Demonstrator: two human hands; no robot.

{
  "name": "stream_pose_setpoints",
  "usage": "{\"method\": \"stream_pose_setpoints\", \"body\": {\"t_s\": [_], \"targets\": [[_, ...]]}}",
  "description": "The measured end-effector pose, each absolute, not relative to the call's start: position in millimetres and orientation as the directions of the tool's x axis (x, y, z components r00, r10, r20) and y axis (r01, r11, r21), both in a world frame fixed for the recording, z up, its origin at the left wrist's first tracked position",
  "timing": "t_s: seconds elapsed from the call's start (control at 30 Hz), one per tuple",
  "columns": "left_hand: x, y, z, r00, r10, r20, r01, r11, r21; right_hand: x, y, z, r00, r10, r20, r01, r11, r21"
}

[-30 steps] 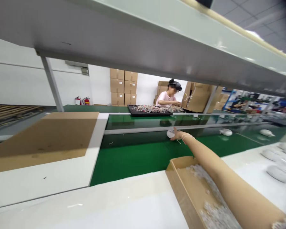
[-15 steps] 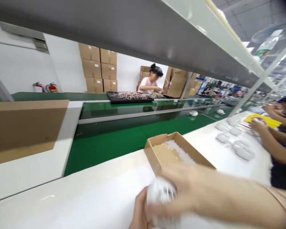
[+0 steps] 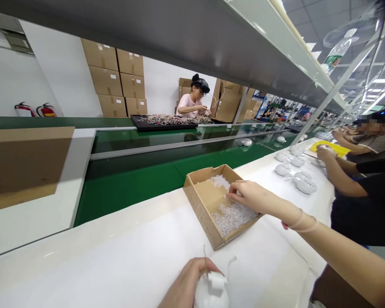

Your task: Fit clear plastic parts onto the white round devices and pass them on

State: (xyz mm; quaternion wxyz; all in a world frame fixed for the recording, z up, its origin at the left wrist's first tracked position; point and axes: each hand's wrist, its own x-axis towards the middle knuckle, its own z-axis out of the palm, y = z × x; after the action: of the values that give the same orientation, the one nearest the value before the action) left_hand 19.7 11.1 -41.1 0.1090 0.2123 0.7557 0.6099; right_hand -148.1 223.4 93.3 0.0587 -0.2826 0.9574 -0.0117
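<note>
My left hand [image 3: 189, 284] grips a round white plastic housing [image 3: 211, 293] at the bottom of the view, with thin wires sticking up from it. My right hand [image 3: 247, 196], with thin bracelets at the wrist, reaches into a shallow cardboard box [image 3: 200, 214]. Its fingertips are pinched together at a heap of small clear plastic pieces [image 3: 232, 218]. Whether they hold a piece is too small to tell.
The box stands on a white table [image 3: 99, 244] beside a green conveyor belt [image 3: 128, 184]. Several white housings [image 3: 282, 170] lie to the right, near a co-worker's hands [image 3: 325, 154]. Across the belt, another person [image 3: 192, 100] works at a black tray [image 3: 162, 122] of wires. A shelf runs overhead.
My right hand has left the white housing and moved into the box. My left hand keeps the housing, now lower in view. The view has turned slightly, showing more of the co-workers.
</note>
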Motion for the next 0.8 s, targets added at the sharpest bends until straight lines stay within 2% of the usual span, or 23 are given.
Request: {"method": "stream_pose_setpoints", "body": {"t_s": [0.1,0.2,0.27,0.37,0.47,0.6,0.73,0.8], "targets": [[17,6,-36,-0.857,0.463,0.227,0.375,0.257,0.891,-174,227,70,-0.851,-0.476,-0.223,-0.497,0.867,0.045],[21,6,-26,-0.866,0.442,0.233,0.401,0.337,0.852,-180,224,59,-0.854,-0.438,-0.28,-0.479,0.872,0.1],[25,6,-16,-0.886,0.404,0.229,0.385,0.362,0.849,-182,223,58,-0.856,-0.419,-0.303,-0.466,0.879,0.1],[29,6,-3,-0.864,0.392,0.316,0.456,0.341,0.822,-187,223,58,-0.859,-0.402,-0.316,-0.44,0.896,0.056],[31,5,4,-0.827,0.383,0.411,0.538,0.327,0.777,-188,221,63,-0.872,-0.411,-0.266,-0.419,0.907,-0.029],[31,7,3,-0.806,0.399,0.436,0.57,0.327,0.754,-155,222,85,-0.878,-0.47,-0.091,-0.442,0.869,-0.221],[30,8,2,-0.778,0.406,0.479,0.611,0.317,0.725,-82,238,96,-0.845,-0.531,0.056,-0.503,0.756,-0.42],[30,8,4,-0.787,0.377,0.489,0.604,0.304,0.737,-44,243,87,-0.852,-0.497,0.165,-0.491,0.647,-0.584]]}}
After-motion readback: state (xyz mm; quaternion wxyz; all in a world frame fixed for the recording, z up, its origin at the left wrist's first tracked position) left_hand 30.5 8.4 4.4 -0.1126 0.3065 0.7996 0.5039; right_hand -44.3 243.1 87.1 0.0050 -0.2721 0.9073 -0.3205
